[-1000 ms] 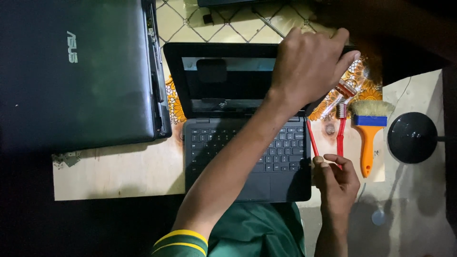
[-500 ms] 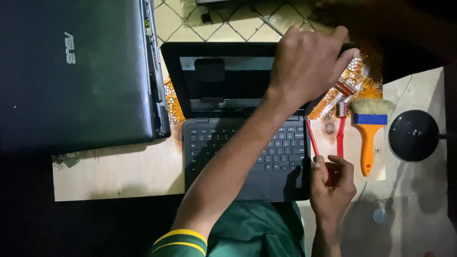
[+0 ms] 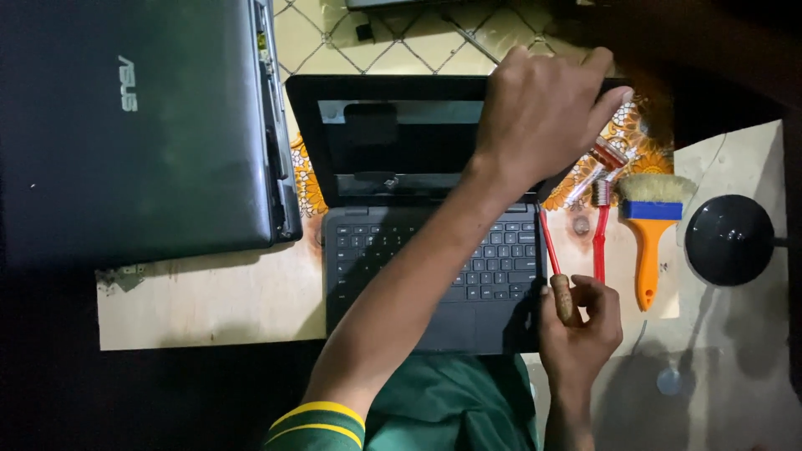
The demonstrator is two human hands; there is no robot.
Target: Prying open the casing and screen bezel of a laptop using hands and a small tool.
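The one screen (image 3: 401, 146), a dark, unlit rectangle in a black bezel, sits at twelve o'clock of the keyboard (image 3: 476, 259). The left hand (image 3: 543, 117) covers its right end.

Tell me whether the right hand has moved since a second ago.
Yes, slightly: the right hand with its screwdriver shifted left, away from the orange-handled brush.
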